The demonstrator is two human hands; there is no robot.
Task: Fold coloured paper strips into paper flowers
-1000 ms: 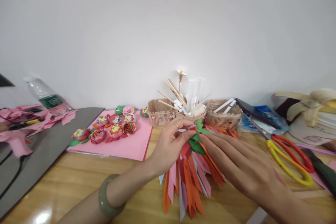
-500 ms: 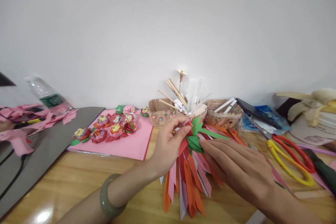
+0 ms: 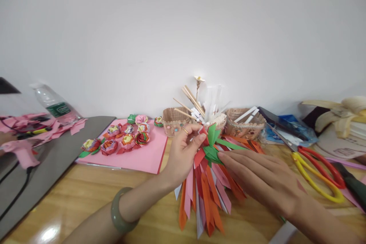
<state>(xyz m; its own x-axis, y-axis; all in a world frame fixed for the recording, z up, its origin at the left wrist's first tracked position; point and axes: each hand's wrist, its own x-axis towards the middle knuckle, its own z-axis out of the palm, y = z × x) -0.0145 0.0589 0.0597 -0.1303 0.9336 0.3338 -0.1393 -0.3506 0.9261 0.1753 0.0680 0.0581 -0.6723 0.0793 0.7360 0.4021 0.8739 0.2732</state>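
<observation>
Between my two hands is a folded paper flower [image 3: 212, 152] with green and red strips sticking out of it. My left hand [image 3: 183, 152], with a ring and a green bangle [image 3: 118, 211], pinches its red side between thumb and fingertips. My right hand [image 3: 263, 177] closes on the green side from the right, fingers lying together and the thumb hidden. One long green strip [image 3: 231, 145] runs out above the right fingers. Below and behind the flower, a fan of orange, pink, red and lilac paper strips [image 3: 208, 206] lies on the wooden table [image 3: 94, 198].
Finished paper flowers [image 3: 127, 141] rest on a pink sheet [image 3: 154, 156] at left. Small baskets [image 3: 174, 122] with sticks line the wall. Scissors [image 3: 317, 177] lie at right. Far left are a pink glue gun [image 3: 21, 152] beside another person's hand and a bottle [image 3: 54, 103].
The view has shifted very slightly. Both hands keep their hold on the paper flower, and more of its red paper shows beside the left thumb.
</observation>
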